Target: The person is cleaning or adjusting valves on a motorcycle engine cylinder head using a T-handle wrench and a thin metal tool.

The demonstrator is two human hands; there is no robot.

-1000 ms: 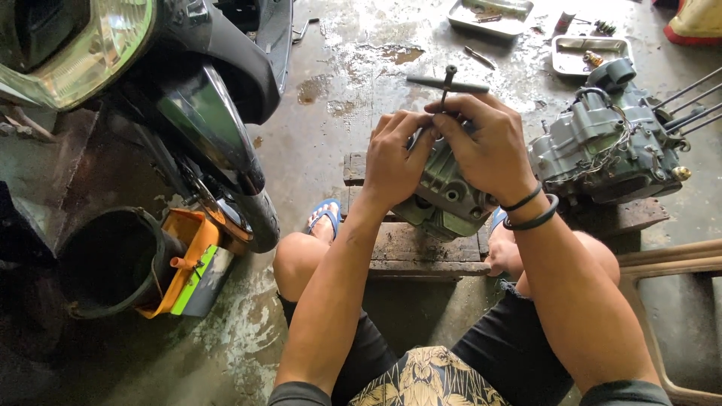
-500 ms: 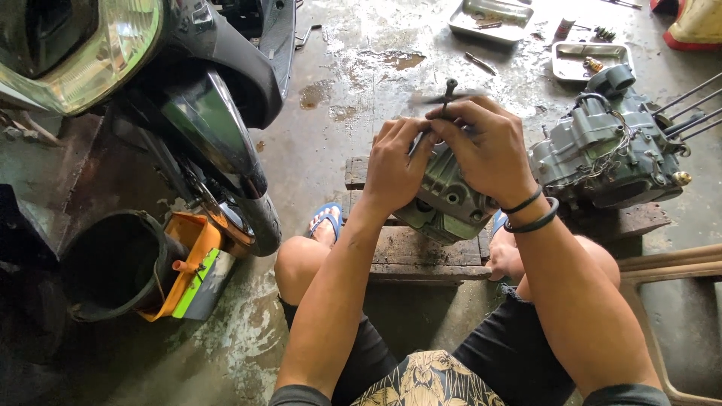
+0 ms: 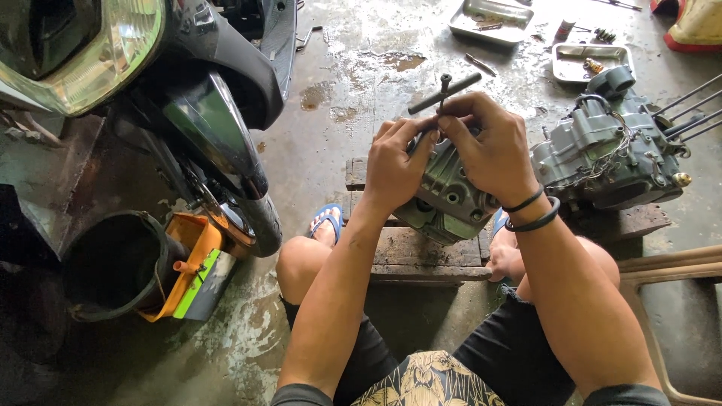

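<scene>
Both hands are working beside the engine block (image 3: 609, 154): left hand (image 3: 395, 169) is gripping the cylinder head (image 3: 447, 195), right hand (image 3: 492, 146) is pinching the T-handle wrench (image 3: 445, 92).

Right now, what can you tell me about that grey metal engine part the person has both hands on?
The grey engine part looks like cast metal, ribbed with fins along its side and dotted with round bolt holes. It sits tilted on a worn wooden pallet between the person's knees. The left hand grips its upper left side; the right hand covers its top, fingers pinching a dark T-handle tool that stands out of it. Its top is hidden under the hands.
</scene>
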